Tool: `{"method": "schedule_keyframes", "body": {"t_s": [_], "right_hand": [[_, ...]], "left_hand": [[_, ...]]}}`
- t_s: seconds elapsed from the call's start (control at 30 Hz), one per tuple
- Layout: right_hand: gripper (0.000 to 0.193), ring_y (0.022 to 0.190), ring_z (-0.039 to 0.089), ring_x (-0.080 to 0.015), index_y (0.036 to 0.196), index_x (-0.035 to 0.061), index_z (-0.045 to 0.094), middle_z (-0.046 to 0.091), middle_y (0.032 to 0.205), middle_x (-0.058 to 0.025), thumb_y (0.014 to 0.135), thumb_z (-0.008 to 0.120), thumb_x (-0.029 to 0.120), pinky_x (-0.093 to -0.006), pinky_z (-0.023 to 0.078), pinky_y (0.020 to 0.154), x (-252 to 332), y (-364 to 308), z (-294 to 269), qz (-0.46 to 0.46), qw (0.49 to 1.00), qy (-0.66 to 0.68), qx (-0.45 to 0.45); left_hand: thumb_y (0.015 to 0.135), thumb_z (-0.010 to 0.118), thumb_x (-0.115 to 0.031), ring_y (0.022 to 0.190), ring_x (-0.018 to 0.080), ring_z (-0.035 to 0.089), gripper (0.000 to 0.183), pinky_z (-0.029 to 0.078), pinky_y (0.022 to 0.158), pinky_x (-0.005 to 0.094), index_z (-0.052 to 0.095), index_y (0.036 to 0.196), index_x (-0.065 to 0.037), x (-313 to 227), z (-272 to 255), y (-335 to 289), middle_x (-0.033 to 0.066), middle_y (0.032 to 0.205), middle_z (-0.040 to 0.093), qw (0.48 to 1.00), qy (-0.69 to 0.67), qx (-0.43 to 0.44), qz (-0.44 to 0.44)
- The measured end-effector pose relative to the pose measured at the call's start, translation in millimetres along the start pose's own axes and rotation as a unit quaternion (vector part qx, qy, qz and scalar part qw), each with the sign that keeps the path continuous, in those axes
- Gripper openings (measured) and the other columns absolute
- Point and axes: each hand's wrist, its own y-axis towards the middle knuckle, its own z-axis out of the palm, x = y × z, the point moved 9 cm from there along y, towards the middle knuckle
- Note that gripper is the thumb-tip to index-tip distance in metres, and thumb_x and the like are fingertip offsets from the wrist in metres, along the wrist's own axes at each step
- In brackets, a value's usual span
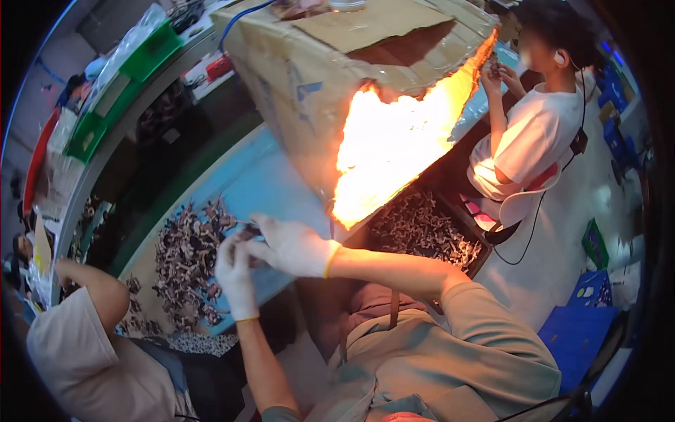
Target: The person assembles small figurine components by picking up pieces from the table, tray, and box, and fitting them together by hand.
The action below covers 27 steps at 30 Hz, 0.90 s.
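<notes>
White gloves with yellow cuffs cover both of my hands. My left hand (237, 274) and my right hand (294, 246) meet over the light blue tabletop (271, 162). Between their closed fingers is a small dark brown piece (247, 231), mostly hidden, so its exact kind does not show. Just left of my hands lies a heap of small brown, many-limbed pieces (186, 260) that look like little figures. Beyond my right hand, a large taped cardboard box (281, 91) stands on the table, its near side glaring with overexposed orange-white light (394, 141).
A dark bin of similar pieces (422, 228) sits right of my hands. One person (105, 337) is close on my left; another, seated (541, 133), works at the far right. Green trays (151, 53) line a shelf at the far left. Blue boxes (580, 330) stand on the floor.
</notes>
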Motion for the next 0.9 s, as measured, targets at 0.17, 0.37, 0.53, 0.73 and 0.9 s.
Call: {"method": "schedule_keyframes", "body": {"t_s": [0.17,0.37,0.53,0.73,0.9], "right_hand": [[0.044,0.106,0.073,-0.0395,0.133,0.0103,0.067,0.075,0.113,-0.0219,0.104,0.061,0.042,-0.0483,0.058,0.094,-18,-72,-36,0.065,0.973,0.060,0.215],[0.036,0.092,0.074,-0.0399,0.113,0.0130,0.076,0.077,0.099,-0.0118,0.106,0.055,0.042,-0.0507,0.059,0.081,-198,-89,-149,0.214,0.971,-0.059,-0.091],[0.027,0.080,0.071,-0.0365,0.105,0.0109,0.076,0.074,0.092,-0.0176,0.102,0.056,0.030,-0.0485,0.057,0.073,-276,-21,-172,0.030,0.922,-0.354,-0.154],[0.028,0.100,0.070,-0.0384,0.114,0.0022,0.071,0.073,0.108,-0.0234,0.099,0.057,0.021,-0.0481,0.055,0.090,-283,18,-174,0.102,0.940,-0.310,-0.104],[0.022,0.082,0.070,-0.0294,0.097,0.0082,0.079,0.074,0.084,-0.0124,0.092,0.076,0.029,-0.0434,0.056,0.077,-268,-17,-174,0.010,0.874,-0.475,-0.106]], "left_hand": [[0.107,0.067,-0.032,0.085,0.0138,0.067,0.047,0.054,0.073,0.0280,0.065,0.140,0.002,37,-67,70,0.0091,0.103,0.073,0.988,0.114,-0.072,-0.077],[0.107,0.062,-0.035,0.121,0.0378,0.071,0.048,0.053,0.102,0.0452,0.062,0.143,-0.003,9,-106,92,0.0182,0.133,0.074,0.860,0.486,-0.154,0.000],[0.109,0.059,-0.031,0.130,0.0347,0.067,0.046,0.051,0.108,0.0417,0.061,0.145,-0.002,-23,-60,58,0.0190,0.140,0.070,0.887,0.442,-0.132,0.027],[0.099,0.076,-0.030,0.125,0.0366,0.067,0.056,0.052,0.107,0.0441,0.061,0.143,0.001,3,22,-28,0.0233,0.136,0.066,0.946,0.320,0.055,0.013],[0.092,0.078,-0.029,0.125,0.0405,0.060,0.053,0.047,0.108,0.0489,0.064,0.137,-0.003,30,36,-28,0.0195,0.136,0.065,0.920,0.371,0.033,0.125]]}}
